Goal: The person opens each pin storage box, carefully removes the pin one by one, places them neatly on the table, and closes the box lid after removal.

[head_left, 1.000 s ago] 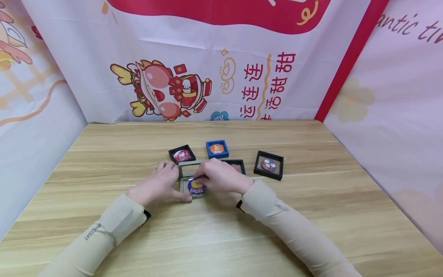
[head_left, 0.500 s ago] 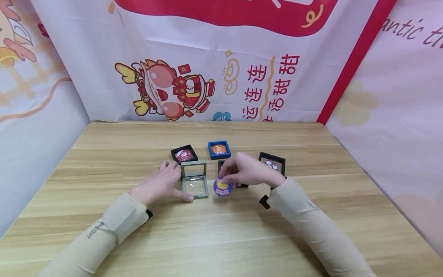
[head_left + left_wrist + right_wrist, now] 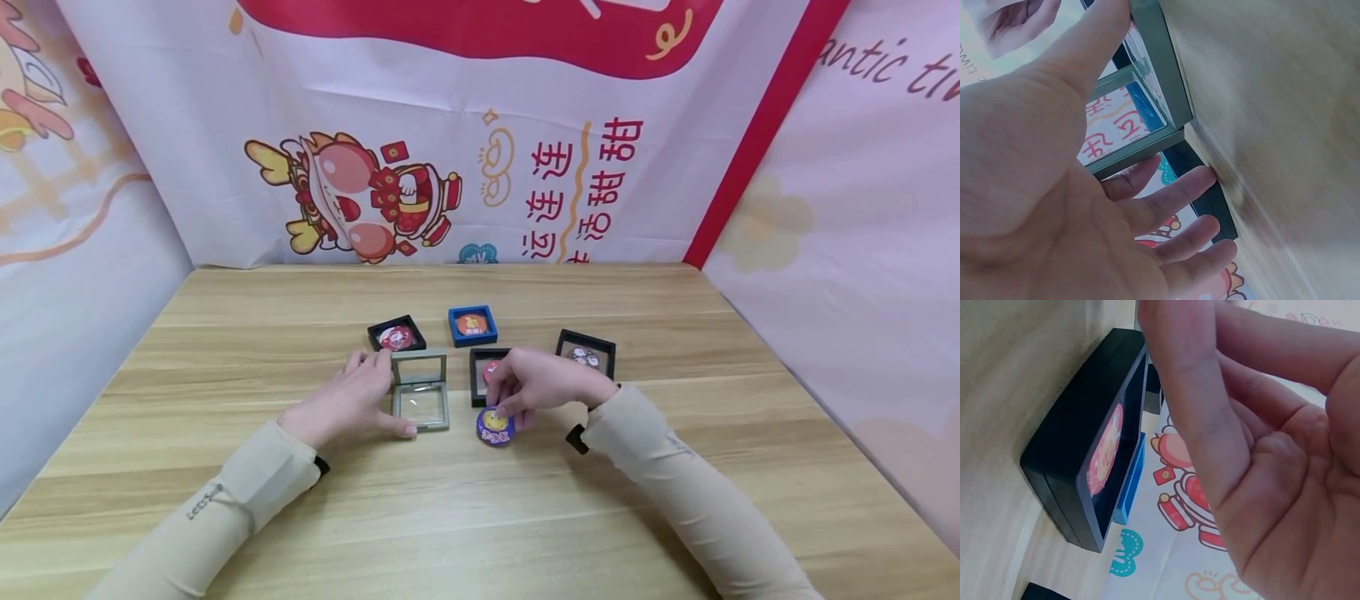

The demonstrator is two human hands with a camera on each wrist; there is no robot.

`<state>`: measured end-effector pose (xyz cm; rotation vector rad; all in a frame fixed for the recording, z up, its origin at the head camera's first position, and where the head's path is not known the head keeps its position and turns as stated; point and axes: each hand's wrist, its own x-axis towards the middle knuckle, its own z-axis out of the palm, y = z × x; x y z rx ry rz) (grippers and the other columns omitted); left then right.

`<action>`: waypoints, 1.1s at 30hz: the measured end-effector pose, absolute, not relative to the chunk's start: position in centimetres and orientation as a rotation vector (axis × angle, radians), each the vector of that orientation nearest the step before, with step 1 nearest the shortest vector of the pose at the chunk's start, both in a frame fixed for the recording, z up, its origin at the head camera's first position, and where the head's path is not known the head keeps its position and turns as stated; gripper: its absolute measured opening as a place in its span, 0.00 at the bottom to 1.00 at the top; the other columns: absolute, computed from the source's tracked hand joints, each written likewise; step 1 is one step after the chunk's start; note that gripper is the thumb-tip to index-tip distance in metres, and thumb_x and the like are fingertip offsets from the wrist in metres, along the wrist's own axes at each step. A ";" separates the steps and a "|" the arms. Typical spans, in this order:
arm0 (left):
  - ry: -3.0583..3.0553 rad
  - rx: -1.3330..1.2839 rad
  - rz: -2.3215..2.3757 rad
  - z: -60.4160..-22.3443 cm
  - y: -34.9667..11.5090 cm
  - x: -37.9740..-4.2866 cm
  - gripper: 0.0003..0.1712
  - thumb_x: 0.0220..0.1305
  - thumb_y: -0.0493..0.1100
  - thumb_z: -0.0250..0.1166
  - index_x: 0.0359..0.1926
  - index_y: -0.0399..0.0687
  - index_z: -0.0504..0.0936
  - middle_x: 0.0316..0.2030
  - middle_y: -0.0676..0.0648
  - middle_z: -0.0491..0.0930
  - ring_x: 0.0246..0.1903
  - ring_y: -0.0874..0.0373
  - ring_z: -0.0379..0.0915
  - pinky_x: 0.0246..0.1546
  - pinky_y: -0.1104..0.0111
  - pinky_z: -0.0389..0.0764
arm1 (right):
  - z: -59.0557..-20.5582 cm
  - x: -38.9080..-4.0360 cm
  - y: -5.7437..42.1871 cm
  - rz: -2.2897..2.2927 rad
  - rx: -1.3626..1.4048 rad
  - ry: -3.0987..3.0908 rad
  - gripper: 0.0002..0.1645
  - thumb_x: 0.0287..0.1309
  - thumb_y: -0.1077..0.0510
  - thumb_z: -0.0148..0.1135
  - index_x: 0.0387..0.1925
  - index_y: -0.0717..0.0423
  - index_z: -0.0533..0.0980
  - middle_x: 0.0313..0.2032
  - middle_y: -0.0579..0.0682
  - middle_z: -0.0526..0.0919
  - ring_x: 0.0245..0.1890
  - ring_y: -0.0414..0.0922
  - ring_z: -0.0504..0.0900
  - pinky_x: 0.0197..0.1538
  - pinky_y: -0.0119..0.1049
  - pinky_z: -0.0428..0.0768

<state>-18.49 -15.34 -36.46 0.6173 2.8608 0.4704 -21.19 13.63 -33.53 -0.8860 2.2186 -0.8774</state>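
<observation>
A grey-green hinged display frame (image 3: 422, 408) stands unfolded on the table, its base flat and its lid raised behind. My left hand (image 3: 341, 402) holds it from the left, thumb at the front edge and fingers by the lid. In the left wrist view the index finger meets the lid's rim (image 3: 1141, 150). To the right of the frame, a round purple badge (image 3: 495, 428) with a yellow figure is pinched by my right hand (image 3: 543, 382), low over the table. In the right wrist view the badge is out of sight.
A black frame with a red badge (image 3: 480, 392) is partly behind the right hand. Further back are a black frame (image 3: 396, 334), a blue frame (image 3: 473, 326) and another black frame (image 3: 587, 350) at right. Printed cloth (image 3: 420, 67) hangs behind the table.
My right hand has lifted the purple badge out of the grey-green frame and carried it right, then slightly nearer the front. My left hand has stayed at the frame.
</observation>
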 end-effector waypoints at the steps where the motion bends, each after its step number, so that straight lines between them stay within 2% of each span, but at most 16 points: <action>1: 2.862 0.616 0.464 -36.5 -15.3 -18.5 0.69 0.44 0.70 0.74 0.69 0.25 0.54 0.65 0.26 0.61 0.63 0.34 0.53 0.65 0.43 0.55 | -33.6 -21.1 13.5 -0.868 -0.876 2.231 0.04 0.59 0.70 0.66 0.34 0.61 0.82 0.29 0.52 0.83 0.24 0.48 0.84 0.29 0.43 0.84; 13: 2.864 0.641 0.452 -36.7 -15.5 -18.6 0.70 0.45 0.71 0.72 0.70 0.24 0.52 0.66 0.25 0.60 0.64 0.33 0.51 0.65 0.42 0.55 | -34.7 -20.7 12.6 -0.758 -0.844 2.394 0.07 0.54 0.70 0.71 0.29 0.60 0.78 0.23 0.53 0.81 0.18 0.46 0.83 0.24 0.39 0.83; 16: 2.862 0.637 0.460 -36.6 -15.5 -18.6 0.70 0.45 0.71 0.73 0.70 0.24 0.52 0.66 0.25 0.59 0.65 0.33 0.51 0.65 0.43 0.54 | -34.4 -20.5 12.5 -0.724 -0.909 2.448 0.07 0.56 0.66 0.70 0.29 0.58 0.78 0.21 0.51 0.82 0.17 0.46 0.83 0.23 0.37 0.82; 21: 2.858 0.634 0.476 -36.4 -15.4 -18.5 0.69 0.44 0.70 0.74 0.70 0.25 0.54 0.65 0.26 0.61 0.64 0.33 0.53 0.64 0.42 0.56 | -33.3 -20.6 12.2 -0.655 -1.056 2.591 0.07 0.63 0.57 0.66 0.28 0.50 0.80 0.23 0.42 0.80 0.19 0.40 0.79 0.24 0.33 0.78; 24: 2.861 0.631 0.479 -36.3 -15.3 -18.5 0.68 0.44 0.70 0.75 0.70 0.26 0.55 0.65 0.27 0.61 0.63 0.33 0.53 0.64 0.42 0.57 | -32.5 -21.1 11.6 -0.656 -1.140 2.660 0.06 0.65 0.55 0.64 0.34 0.52 0.82 0.27 0.40 0.80 0.23 0.37 0.77 0.26 0.32 0.77; 26: 2.867 0.630 0.478 -36.2 -15.4 -18.5 0.69 0.44 0.70 0.75 0.70 0.26 0.55 0.65 0.27 0.61 0.64 0.33 0.53 0.64 0.42 0.56 | -32.1 -21.8 11.1 -0.665 -1.185 2.666 0.09 0.67 0.54 0.62 0.40 0.55 0.82 0.31 0.42 0.80 0.24 0.37 0.78 0.29 0.32 0.78; 30: 2.884 0.645 0.477 -36.3 -15.5 -18.5 0.69 0.43 0.70 0.75 0.70 0.25 0.55 0.64 0.27 0.62 0.63 0.34 0.54 0.64 0.43 0.57 | -31.5 -23.3 10.0 -0.654 -1.249 2.609 0.17 0.72 0.51 0.55 0.52 0.57 0.81 0.42 0.45 0.81 0.36 0.36 0.79 0.42 0.33 0.79; 33: 2.889 0.651 0.484 -36.3 -15.6 -18.4 0.70 0.43 0.70 0.75 0.70 0.24 0.55 0.64 0.26 0.63 0.63 0.34 0.54 0.63 0.43 0.58 | -31.2 -24.1 9.2 -0.656 -1.287 2.568 0.18 0.73 0.51 0.54 0.54 0.55 0.81 0.46 0.44 0.82 0.44 0.35 0.78 0.49 0.33 0.76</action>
